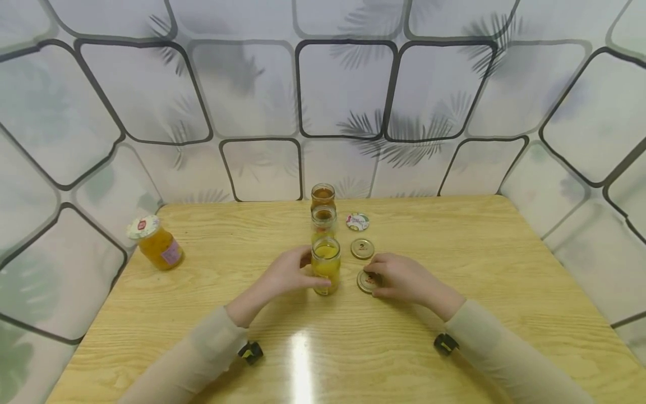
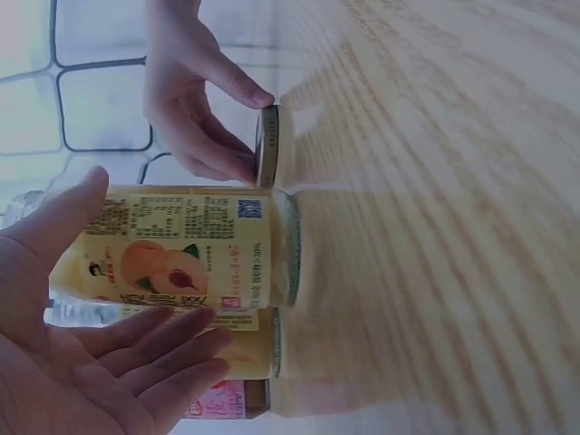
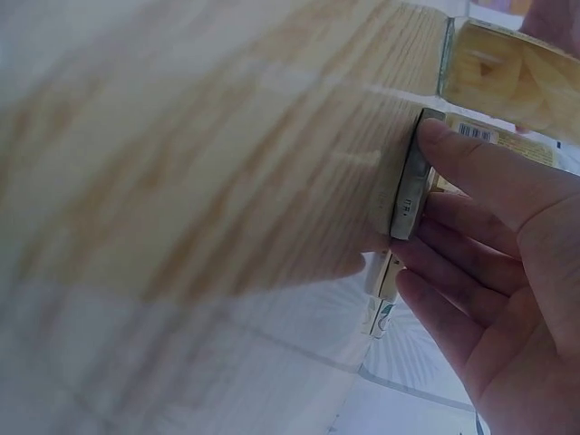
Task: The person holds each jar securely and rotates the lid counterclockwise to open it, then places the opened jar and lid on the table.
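Observation:
My left hand (image 1: 287, 274) is beside the nearest glass jar (image 1: 328, 266), which is lidless, with yellow fruit and a peach label. The thumb lies across its near side; the straight, spread fingers (image 2: 172, 362) are at its far side. In the head view my right hand (image 1: 404, 279) pinches a gold jar lid (image 1: 367, 282) at its edge, thumb and fingertips on opposite sides, low at the tabletop. Behind the peach jar stand a second open jar (image 1: 323, 221) of yellow contents and a darker open jar (image 1: 323, 193).
Beyond the pinched lid lie another gold lid (image 1: 362, 248) and a patterned lid (image 1: 357, 221), in a column right of the jars. At the far left stands a capped jar (image 1: 161, 247) of orange contents. A patterned partition (image 1: 262, 168) borders the wooden table (image 1: 378, 359).

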A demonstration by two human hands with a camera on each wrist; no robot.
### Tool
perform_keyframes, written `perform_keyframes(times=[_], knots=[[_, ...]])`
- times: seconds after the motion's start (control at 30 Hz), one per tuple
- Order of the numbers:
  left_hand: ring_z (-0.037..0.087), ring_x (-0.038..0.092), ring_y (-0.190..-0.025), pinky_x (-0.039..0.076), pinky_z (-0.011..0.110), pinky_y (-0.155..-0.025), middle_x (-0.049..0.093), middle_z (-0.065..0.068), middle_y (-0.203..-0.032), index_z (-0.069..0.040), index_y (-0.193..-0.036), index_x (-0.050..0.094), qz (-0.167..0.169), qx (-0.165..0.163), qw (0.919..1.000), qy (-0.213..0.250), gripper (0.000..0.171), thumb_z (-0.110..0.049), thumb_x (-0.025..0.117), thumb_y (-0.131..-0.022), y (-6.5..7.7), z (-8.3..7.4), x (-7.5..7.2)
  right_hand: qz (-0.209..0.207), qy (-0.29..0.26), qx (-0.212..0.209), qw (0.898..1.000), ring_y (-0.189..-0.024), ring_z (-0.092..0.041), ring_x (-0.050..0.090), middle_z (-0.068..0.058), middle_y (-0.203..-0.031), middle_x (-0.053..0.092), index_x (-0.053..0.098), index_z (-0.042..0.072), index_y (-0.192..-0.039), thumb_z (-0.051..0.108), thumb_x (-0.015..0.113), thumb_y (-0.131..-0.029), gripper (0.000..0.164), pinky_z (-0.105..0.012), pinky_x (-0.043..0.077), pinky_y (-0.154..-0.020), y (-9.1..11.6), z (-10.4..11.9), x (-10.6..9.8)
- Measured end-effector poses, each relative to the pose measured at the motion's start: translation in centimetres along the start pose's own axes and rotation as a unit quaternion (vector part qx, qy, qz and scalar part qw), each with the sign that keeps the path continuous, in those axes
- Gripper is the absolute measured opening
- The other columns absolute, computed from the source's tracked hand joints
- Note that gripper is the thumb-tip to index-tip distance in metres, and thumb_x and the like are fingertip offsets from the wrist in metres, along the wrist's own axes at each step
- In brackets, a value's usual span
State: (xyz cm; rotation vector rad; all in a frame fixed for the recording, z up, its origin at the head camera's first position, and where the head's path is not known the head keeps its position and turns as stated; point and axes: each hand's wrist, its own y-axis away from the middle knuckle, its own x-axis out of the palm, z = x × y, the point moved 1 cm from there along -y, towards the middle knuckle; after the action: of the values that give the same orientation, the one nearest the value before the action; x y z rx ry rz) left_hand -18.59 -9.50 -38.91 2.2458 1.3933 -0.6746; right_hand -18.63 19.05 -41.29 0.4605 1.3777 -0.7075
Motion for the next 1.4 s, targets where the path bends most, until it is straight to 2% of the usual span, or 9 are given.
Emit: perform_keyframes(times=[0.13, 0.3, 0.5, 0.63, 0.77, 1.07, 1.4], knots=[[0.038, 0.064, -0.134, 0.049, 0.052, -0.118, 0.068, 0.020, -0.141, 0.000, -0.142, 0.060, 0.002, 0.017, 0.9998, -0.010, 0.066, -0.028, 0.087, -0.089, 0.7, -0.5, -0.8, 0.003, 0.002, 0.002, 1.000, -0.098, -0.023, 0.071, -0.009, -0.111, 0.073, 0.076, 0.000, -0.119, 0.020, 0.089, -0.084, 0.042, -0.041, 0.062, -0.090, 0.0, 0.1, -0.1], [0.039, 0.064, -0.133, 0.049, 0.052, -0.118, 0.069, 0.020, -0.140, 0.001, -0.140, 0.061, 0.003, 0.035, 0.9984, -0.045, 0.057, -0.028, 0.081, -0.095, 1.6, -1.3, -1.9, 0.005, 0.005, -0.001, 1.000, -0.098, -0.023, 0.070, -0.010, -0.110, 0.073, 0.076, -0.001, -0.119, 0.018, 0.088, -0.083, 0.042, -0.041, 0.061, -0.090, -0.1, 0.2, -0.2], [0.039, 0.065, -0.133, 0.050, 0.053, -0.117, 0.069, 0.019, -0.141, 0.000, -0.139, 0.062, 0.004, 0.050, 0.9958, -0.076, 0.053, -0.029, 0.078, -0.098, 2.3, -2.0, -2.7, 0.007, 0.007, -0.007, 1.000, -0.096, -0.022, 0.069, -0.009, -0.108, 0.073, 0.077, 0.000, -0.116, 0.017, 0.088, -0.080, 0.041, -0.040, 0.061, -0.089, -0.2, 0.3, -0.1], [0.038, 0.065, -0.133, 0.050, 0.054, -0.117, 0.069, 0.017, -0.141, -0.001, -0.139, 0.063, 0.007, 0.058, 0.9941, -0.092, 0.052, -0.030, 0.078, -0.098, 2.9, -2.6, -3.3, 0.009, 0.015, -0.011, 1.000, -0.089, -0.017, 0.065, -0.005, -0.102, 0.071, 0.077, 0.002, -0.112, 0.017, 0.089, -0.079, 0.038, -0.037, 0.060, -0.083, -0.3, 0.4, -0.2], [0.038, 0.064, -0.134, 0.049, 0.055, -0.116, 0.069, 0.016, -0.142, -0.003, -0.141, 0.063, 0.001, 0.056, 0.9930, -0.104, 0.054, -0.031, 0.077, -0.098, 3.4, -3.2, -3.9, 0.018, 0.017, -0.007, 1.000, -0.082, -0.012, 0.059, -0.002, -0.096, 0.069, 0.078, 0.004, -0.109, 0.016, 0.089, -0.079, 0.035, -0.033, 0.057, -0.076, -0.4, 0.6, -0.5], [0.038, 0.063, -0.137, 0.049, 0.058, -0.116, 0.066, 0.017, -0.146, -0.003, -0.145, 0.060, -0.011, 0.052, 0.9899, -0.132, 0.057, -0.033, 0.075, -0.100, 4.6, -4.0, -5.4, 0.034, 0.015, -0.001, 0.999, -0.086, -0.013, 0.063, -0.003, -0.100, 0.071, 0.078, 0.003, -0.113, 0.016, 0.090, -0.079, 0.039, -0.034, 0.058, -0.078, -0.7, 0.6, -0.7], [0.043, 0.057, -0.141, 0.046, 0.064, -0.116, 0.061, 0.020, -0.152, -0.003, -0.148, 0.057, -0.060, 0.032, 0.9857, -0.154, 0.056, -0.031, 0.072, -0.102, 5.6, -4.1, -8.9, 0.034, 0.017, 0.004, 0.999, -0.087, -0.014, 0.064, -0.003, -0.101, 0.071, 0.078, 0.003, -0.115, 0.016, 0.089, -0.079, 0.040, -0.036, 0.059, -0.081, -0.6, 0.5, -0.5]])
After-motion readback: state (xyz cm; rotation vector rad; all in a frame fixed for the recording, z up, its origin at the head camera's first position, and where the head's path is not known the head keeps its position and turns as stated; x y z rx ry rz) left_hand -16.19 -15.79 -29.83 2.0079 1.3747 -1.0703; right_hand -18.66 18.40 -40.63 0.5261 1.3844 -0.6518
